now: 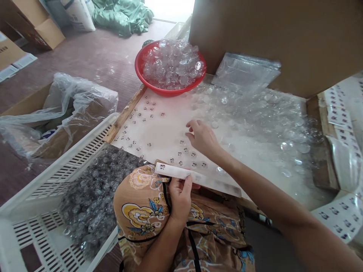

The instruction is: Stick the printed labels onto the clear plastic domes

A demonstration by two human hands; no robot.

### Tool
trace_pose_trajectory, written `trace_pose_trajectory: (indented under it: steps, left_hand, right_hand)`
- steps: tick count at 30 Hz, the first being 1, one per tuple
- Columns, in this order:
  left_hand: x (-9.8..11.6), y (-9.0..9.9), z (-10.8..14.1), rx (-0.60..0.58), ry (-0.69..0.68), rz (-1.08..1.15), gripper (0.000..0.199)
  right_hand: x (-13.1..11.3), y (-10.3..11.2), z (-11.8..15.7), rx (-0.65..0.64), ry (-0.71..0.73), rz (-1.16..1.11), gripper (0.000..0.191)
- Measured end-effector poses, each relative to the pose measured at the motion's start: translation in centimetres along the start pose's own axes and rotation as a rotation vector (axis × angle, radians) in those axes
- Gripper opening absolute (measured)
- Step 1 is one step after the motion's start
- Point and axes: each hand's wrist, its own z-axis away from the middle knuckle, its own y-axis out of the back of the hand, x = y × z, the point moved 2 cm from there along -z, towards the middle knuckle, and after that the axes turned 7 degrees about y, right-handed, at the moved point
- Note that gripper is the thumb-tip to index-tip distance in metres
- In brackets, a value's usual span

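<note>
My left hand [181,196] is closed around a strip of white sticker backing paper [198,179], thumb on top, just above my lap. One small panda sticker [162,167] shows near the strip's left end. Over the white tabletop [170,130] hovers my right hand [202,136], its thumb and index finger slightly apart with nothing visible between them. Clear round plastic pieces bearing panda pictures [193,154] lie scattered just below it and to the left. Right of that hand spreads a heap of plain clear plastic pieces [255,109].
A red basin [170,91] heaped with clear pieces stands at the table's far edge. On the left is a white slatted crate [36,223] holding many panda pieces [96,192]. Clear plastic bags [241,71] lean against cardboard [272,37]. Sticker sheets [340,215] hang at right.
</note>
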Motion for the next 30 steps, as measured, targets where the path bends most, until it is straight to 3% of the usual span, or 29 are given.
trace_pose_trajectory:
  steps: [2,5,7,14,18,20,23,27,30]
  left_hand:
    - [0.0,0.0,0.0,-0.007,0.001,-0.017,0.035]
    - [0.1,0.0,-0.1,-0.019,-0.010,-0.044,0.034]
    - [0.1,-0.1,-0.2,-0.027,-0.020,-0.045,0.033]
    - [0.3,0.1,-0.6,0.004,-0.122,-0.069,0.025]
    - [0.2,0.2,-0.7,-0.006,-0.118,-0.095,0.026]
    - [0.1,0.1,-0.6,-0.002,-0.065,-0.068,0.028]
    - [0.0,0.0,-0.3,-0.006,0.026,-0.016,0.033]
    - [-0.1,-0.1,-0.2,-0.008,0.033,0.015,0.035]
    - [-0.2,-0.1,-0.2,-0.003,0.019,0.019,0.034]
  right_hand:
    - [-2.2,0.3,1.4,-0.070,0.100,-0.174,0.017]
    - [-5.5,0.0,3.4,-0.319,0.190,-0.455,0.008]
    - [-6.8,-0.2,4.3,-0.383,0.211,-0.500,0.004]
    - [-8.2,0.0,5.8,-0.273,0.375,-0.276,0.007]
    - [-8.5,1.1,6.1,-0.234,0.438,-0.414,0.007]
    - [-7.1,2.2,5.5,-0.163,0.364,-0.518,0.005]
    - [-2.2,3.7,3.9,-0.033,0.080,-0.542,0.010]
    - [4.7,3.5,3.1,-0.100,-0.261,-0.459,0.007]
    - [6.8,2.6,3.7,-0.183,-0.338,-0.369,0.003]
